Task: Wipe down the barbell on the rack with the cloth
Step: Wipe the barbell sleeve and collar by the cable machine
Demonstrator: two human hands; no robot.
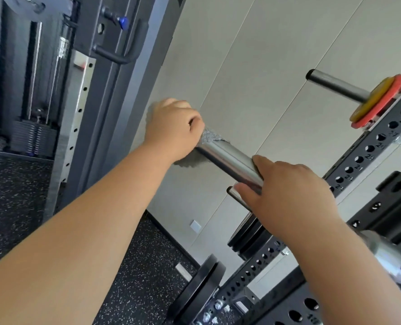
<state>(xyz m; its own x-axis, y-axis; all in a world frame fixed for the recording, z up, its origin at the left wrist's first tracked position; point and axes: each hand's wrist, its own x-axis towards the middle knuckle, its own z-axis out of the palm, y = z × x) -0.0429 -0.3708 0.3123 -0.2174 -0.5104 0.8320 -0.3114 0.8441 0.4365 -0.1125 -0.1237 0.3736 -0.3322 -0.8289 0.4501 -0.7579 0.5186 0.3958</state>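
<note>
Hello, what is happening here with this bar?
A person is wiping the barbell sleeve on the rack. The left hand is closed around a grey cloth wrapped over the sleeve's outer end. The right hand steadies the sleeve nearer the rack. The bare steel between the hands looks shiny.

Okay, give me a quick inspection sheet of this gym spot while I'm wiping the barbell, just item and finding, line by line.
Surface: speckled rubber floor.
Job's things: barbell sleeve bare and shiny; grey cloth wrapped around its end.
Clutter: nothing seen.
Hands: left hand clamps the cloth on the sleeve end; right hand grips the sleeve nearer the rack.
Cables: cable machine at left, blurred.
Surroundings: rack upright, yellow and red plates, black plates, grey wall.
</note>
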